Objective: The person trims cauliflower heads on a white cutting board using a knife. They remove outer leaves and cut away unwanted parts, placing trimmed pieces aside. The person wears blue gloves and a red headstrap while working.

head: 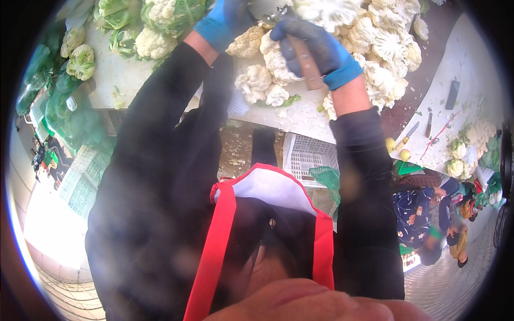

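Note:
My right hand [323, 48], in a blue knit glove with a dark palm, is closed around the wooden handle [308, 68] of a knife. The handle's butt points towards me; the blade is hard to make out near the upper edge. My left hand [233, 24], gloved alike, reaches to the top of the picture, where its fingers are cut off, so its grip is hidden. Below and between the hands lie trimmed cauliflower florets [255, 82] on a white tabletop [277, 116]. A large heap of trimmed cauliflower [387, 48] rises beyond my right hand.
Leafy cauliflowers [154, 42] lie left of my left arm. Under the table edge stands a white plastic crate [309, 150] with green netting [327, 180]. Green net sacks [72, 116] hang at left. A side table [437, 120] bears a knife [408, 134]; people sit nearby.

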A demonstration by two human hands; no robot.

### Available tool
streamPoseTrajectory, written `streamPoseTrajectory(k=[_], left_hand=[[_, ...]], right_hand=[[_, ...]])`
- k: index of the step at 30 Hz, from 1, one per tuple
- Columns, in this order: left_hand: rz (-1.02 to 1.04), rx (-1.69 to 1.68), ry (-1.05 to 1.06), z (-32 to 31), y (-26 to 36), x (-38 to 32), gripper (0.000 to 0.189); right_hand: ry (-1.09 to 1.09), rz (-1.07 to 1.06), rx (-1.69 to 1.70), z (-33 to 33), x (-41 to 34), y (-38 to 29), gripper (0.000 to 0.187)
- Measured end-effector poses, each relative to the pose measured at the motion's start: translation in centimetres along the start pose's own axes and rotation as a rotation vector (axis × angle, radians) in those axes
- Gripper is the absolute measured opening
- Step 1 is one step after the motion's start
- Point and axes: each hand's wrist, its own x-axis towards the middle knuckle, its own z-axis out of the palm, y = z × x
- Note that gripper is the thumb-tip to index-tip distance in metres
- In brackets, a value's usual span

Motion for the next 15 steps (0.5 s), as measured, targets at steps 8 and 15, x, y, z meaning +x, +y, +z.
streamPoseTrajectory(k=[8, 15], left_hand=[[0.204, -0.279, 0.089, -3.6, 4.2, -9.7, 0.043], [0.413, 0.029, 0.85, -13.2, 8.3, -45.9, 0.056]], right_hand=[[0.29, -0.194, -0.377, -2.5, -6.1, 1.4, 0.032], [0.808, -0.139, -0.602, -2.0, -13.8, 9.2, 0.051]])
